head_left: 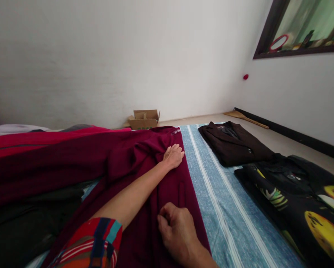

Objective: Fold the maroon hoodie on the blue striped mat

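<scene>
The left hand (173, 155) is lying flat and released, pressing on the maroon garment (133, 163) that is spreading across the blue striped mat (225, 208). The right hand (178, 230) is pinching a fold of the same garment near its edge. A folded dark brown garment (234, 143) and a folded black printed shirt (295, 193) are lying beside it on the mat.

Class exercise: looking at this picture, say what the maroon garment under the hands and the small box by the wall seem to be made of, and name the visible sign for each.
Maroon garment: soft woven or knit cloth, matte; it creases under the left hand and right hand. Box: brown cardboard, dull, with flaps open.
</scene>
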`<act>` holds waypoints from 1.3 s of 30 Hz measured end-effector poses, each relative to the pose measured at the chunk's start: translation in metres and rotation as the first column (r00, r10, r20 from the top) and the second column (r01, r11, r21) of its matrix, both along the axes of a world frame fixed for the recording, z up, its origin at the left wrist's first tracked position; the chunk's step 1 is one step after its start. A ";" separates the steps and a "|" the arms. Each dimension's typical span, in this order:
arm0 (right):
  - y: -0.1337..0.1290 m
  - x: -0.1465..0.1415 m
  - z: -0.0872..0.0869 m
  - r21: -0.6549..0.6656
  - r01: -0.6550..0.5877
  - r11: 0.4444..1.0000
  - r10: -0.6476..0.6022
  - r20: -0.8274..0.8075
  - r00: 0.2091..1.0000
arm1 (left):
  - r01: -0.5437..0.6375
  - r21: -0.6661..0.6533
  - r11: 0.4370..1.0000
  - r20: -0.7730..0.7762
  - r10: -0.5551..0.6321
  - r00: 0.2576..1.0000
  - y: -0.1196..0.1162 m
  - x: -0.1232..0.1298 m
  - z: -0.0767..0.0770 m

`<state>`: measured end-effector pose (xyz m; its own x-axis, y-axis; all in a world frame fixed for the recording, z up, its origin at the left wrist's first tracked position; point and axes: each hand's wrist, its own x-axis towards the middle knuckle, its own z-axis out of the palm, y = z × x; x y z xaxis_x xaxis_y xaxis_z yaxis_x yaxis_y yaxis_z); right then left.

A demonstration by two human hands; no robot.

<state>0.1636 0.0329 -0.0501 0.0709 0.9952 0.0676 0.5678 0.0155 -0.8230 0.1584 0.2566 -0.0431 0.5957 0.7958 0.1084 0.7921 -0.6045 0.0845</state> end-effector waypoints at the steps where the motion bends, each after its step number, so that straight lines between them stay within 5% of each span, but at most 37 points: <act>1: 0.000 0.001 0.001 -0.004 0.000 1.000 0.000 -0.016 1.000 | 0.009 -0.009 1.000 -0.004 -0.010 1.000 -0.008 -0.005 0.003; 5: 0.000 0.006 0.002 -0.015 0.004 1.000 -0.005 -0.118 0.993 | 0.020 -0.062 0.998 -0.014 -0.021 1.000 -0.049 -0.040 0.014; 12: 0.003 0.013 0.004 -0.078 -0.056 0.995 0.029 -0.311 0.950 | -0.097 -0.086 0.992 0.232 0.115 0.966 -0.140 -0.119 0.014; 19: -0.006 0.017 0.020 -0.068 -0.127 0.990 0.134 0.123 0.983 | -0.137 -0.012 0.990 0.205 0.137 0.969 -0.199 -0.175 0.002; 27: -0.016 0.011 0.034 -0.188 -0.110 0.976 0.192 0.509 0.839 | -0.036 0.098 0.995 0.266 0.008 0.964 -0.249 -0.188 -0.007; 33: -0.008 0.022 0.024 -0.225 -0.181 0.957 0.220 0.158 0.963 | 0.046 -0.002 0.999 0.215 -0.045 0.976 -0.273 -0.183 -0.001; 39: -0.004 0.036 0.017 -0.330 -0.348 0.878 0.317 -0.144 0.937 | 0.003 -0.013 1.000 0.300 0.002 0.954 -0.276 -0.182 0.004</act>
<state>0.1999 0.0291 -0.0336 -0.2784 0.9202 -0.2752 0.5089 -0.1017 -0.8548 -0.0233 -0.0190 -0.0393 0.5379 0.7981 0.2712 0.7289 -0.6020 0.3260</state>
